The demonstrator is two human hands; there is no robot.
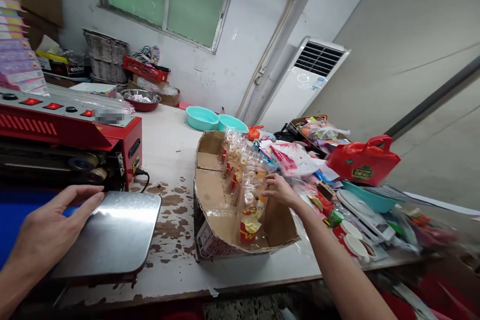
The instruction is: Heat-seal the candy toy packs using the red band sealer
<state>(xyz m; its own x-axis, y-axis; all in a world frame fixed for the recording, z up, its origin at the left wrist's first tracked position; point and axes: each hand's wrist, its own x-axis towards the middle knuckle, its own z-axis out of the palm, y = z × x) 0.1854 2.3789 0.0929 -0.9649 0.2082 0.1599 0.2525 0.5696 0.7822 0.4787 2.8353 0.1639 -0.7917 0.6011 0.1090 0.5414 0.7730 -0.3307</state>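
Observation:
My left hand [56,227] hovers by the metal plate [129,225] at the front of a red sealing machine [129,135]. Its thumb and fingers are apart, with nothing between them. At the right side of an open cardboard box [210,185], my right hand [278,190] reaches in with fingers apart, the tips against a row of clear plastic bags [243,175]. The bags stand packed in a line along the box. In the nearest one a small red and yellow fries-box figure [249,228] shows; the other bags hold similar small pieces.
Two turquoise basins [202,117] stand behind the box. Loose packages and a red bag [363,162] crowd the table on the right. A dark red bowl [141,100] sits at the back left. A power cord [144,175] leaves the machine's side.

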